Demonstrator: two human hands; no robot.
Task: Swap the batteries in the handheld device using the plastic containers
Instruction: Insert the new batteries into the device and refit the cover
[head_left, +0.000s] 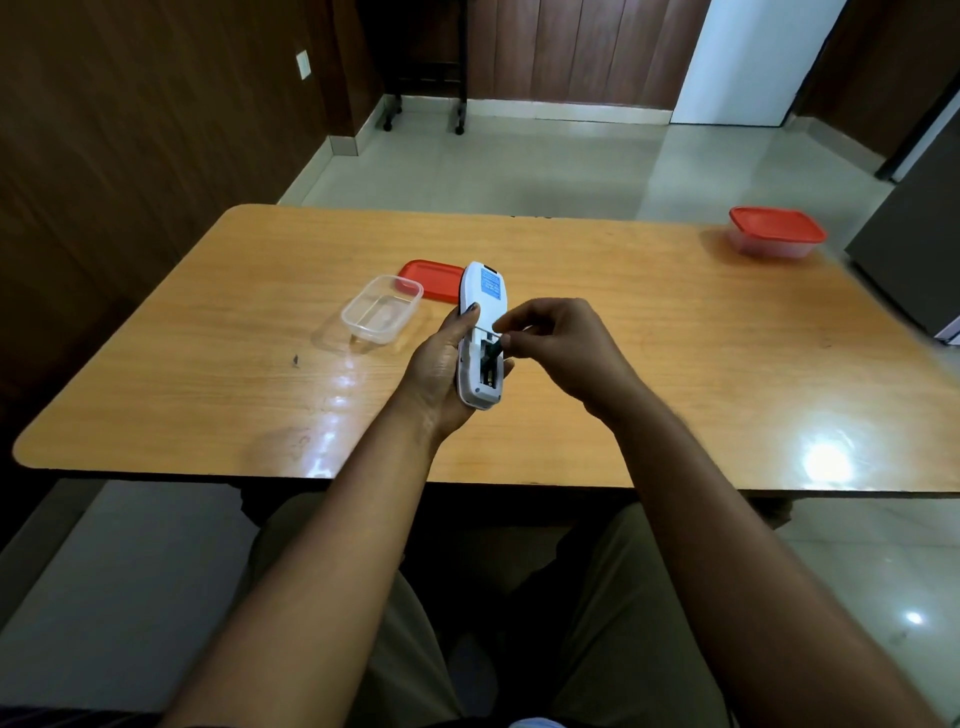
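A wooden desk (208, 332) stands on pale tiles. Two containers: one open (381, 316), one lidded (776, 232) upper right. At centre, left hand (441, 364) clamps the device (482, 332); right hand (556, 343) pinches a battery (495, 349).

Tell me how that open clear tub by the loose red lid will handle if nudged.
The clear tub looks thin-walled and seems empty, so probably light and easily slid on the glossy table. Low and wide, it is unlikely to tip.
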